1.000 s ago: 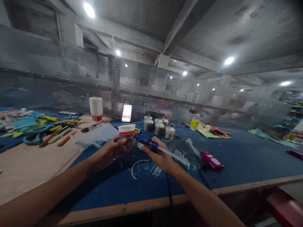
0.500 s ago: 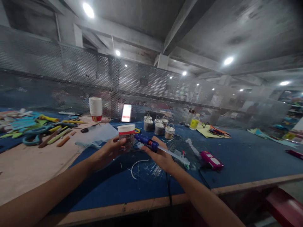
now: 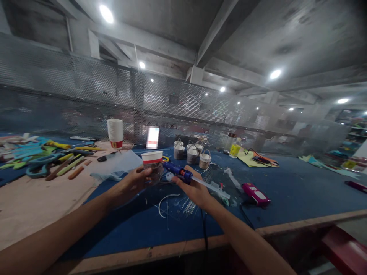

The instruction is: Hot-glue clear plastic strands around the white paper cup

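Note:
My left hand (image 3: 137, 181) is closed round a paper cup (image 3: 152, 158) with a white rim and a red band; its lower part looks dark and wrapped. In my right hand (image 3: 192, 187) is a blue glue gun (image 3: 179, 171), its nozzle end pointing left at the cup's side. Whether the nozzle touches the cup I cannot tell. A clear glue stick (image 3: 210, 187) sticks out of the gun's back end. Beyond the hands stand several small wrapped cups with handles (image 3: 192, 156), like little buckets. A curved white strip (image 3: 162, 204) lies below the hands.
A stack of paper cups (image 3: 115, 131) stands back left, beside scissors (image 3: 40, 164) and other hand tools. Right of my hands lies a magenta device (image 3: 256, 194). A yellow-labelled bottle (image 3: 235, 149) stands farther back. A perforated metal screen (image 3: 109, 91) runs behind the table.
The view has shifted very slightly. Both hands keep their hold on the cup and the glue gun, with hardly any visible movement.

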Tool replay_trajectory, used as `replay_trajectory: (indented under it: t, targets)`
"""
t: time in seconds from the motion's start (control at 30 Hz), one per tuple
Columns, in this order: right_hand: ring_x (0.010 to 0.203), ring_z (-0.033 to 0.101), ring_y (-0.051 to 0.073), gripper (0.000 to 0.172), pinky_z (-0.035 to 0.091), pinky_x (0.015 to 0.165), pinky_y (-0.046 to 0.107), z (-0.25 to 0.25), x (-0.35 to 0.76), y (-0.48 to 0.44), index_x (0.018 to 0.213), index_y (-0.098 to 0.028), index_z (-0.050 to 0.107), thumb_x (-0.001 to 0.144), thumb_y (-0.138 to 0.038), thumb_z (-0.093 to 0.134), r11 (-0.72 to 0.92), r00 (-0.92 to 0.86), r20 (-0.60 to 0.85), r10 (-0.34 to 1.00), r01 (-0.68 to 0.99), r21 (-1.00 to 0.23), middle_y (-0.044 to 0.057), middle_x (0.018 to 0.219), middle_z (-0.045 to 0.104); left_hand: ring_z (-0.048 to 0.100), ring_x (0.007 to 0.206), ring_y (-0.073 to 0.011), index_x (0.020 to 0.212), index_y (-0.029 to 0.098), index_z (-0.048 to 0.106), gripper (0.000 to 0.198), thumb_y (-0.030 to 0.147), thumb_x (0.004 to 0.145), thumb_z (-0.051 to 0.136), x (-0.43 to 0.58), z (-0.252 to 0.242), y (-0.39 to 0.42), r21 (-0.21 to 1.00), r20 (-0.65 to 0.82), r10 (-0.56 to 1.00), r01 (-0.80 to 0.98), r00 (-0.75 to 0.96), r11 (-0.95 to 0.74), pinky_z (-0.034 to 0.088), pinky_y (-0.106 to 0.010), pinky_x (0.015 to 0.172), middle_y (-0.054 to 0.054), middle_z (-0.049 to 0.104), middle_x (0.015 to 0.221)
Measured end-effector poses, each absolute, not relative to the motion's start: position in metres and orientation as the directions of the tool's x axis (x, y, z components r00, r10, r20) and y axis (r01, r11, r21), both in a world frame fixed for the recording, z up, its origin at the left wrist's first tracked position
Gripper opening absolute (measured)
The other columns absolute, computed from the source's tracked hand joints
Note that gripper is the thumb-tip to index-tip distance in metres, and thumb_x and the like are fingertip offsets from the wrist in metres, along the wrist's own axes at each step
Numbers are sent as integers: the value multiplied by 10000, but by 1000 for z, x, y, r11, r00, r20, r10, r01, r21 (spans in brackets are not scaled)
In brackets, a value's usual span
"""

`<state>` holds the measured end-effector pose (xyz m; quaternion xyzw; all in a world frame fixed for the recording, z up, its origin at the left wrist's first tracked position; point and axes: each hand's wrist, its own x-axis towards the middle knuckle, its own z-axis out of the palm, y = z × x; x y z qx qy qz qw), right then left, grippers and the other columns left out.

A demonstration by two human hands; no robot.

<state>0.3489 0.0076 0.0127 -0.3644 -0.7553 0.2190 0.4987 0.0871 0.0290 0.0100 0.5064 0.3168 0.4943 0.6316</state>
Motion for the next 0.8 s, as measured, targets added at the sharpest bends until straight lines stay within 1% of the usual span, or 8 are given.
replay_trajectory:
  t: [0.13, 0.27, 0.4, 0.53, 0.7, 0.8]
  targets:
    - [710, 467, 144, 494, 388, 661, 284, 15, 349, 6, 743, -234, 476, 962, -591, 737, 641, -236, 596, 767, 305, -704, -32, 774, 474, 760, 1225, -345, 1219, 208, 853, 502, 478, 807, 948, 87, 11, 30, 953, 87, 939, -303, 332, 19, 571, -422, 1068, -154, 818, 1363]
    - [708, 456, 141, 481, 380, 663, 286, 12, 351, 8, 770, -234, 481, 950, -583, 759, 617, -229, 574, 787, 291, -731, -39, 775, 478, 751, 1199, -309, 1202, 215, 862, 493, 483, 799, 958, 87, 12, 29, 948, 61, 945, -314, 322, 46, 563, -382, 1040, -121, 813, 1384]
    - [679, 418, 140, 492, 360, 634, 287, 10, 350, 10, 778, -241, 481, 918, -607, 779, 598, -203, 563, 801, 304, -741, -50, 735, 448, 741, 1161, -296, 1144, 209, 879, 500, 492, 748, 993, 88, 13, 27, 937, 64, 943, -344, 327, 56, 558, -361, 1002, -113, 837, 1320]
    - [676, 422, 148, 504, 363, 613, 287, 13, 349, 8, 776, -249, 481, 913, -643, 764, 589, -192, 557, 808, 305, -749, -45, 719, 451, 733, 1130, -275, 1142, 214, 886, 476, 466, 753, 997, 88, 14, 28, 926, 69, 934, -370, 350, 70, 554, -353, 997, -107, 845, 1294]
    - [697, 445, 158, 477, 378, 616, 286, 13, 349, 8, 786, -246, 507, 921, -627, 760, 595, -186, 567, 803, 314, -740, -39, 715, 474, 713, 1210, -314, 1166, 212, 877, 495, 476, 763, 986, 87, 11, 30, 923, 87, 921, -378, 379, 68, 537, -387, 1040, -121, 835, 1318]
    - [722, 467, 163, 453, 399, 638, 286, 12, 351, 10, 804, -240, 534, 920, -608, 771, 599, -188, 571, 799, 323, -733, -34, 727, 503, 714, 1214, -330, 1187, 198, 866, 459, 459, 818, 945, 86, 9, 31, 923, 101, 920, -381, 378, 55, 526, -403, 1043, -133, 830, 1323]
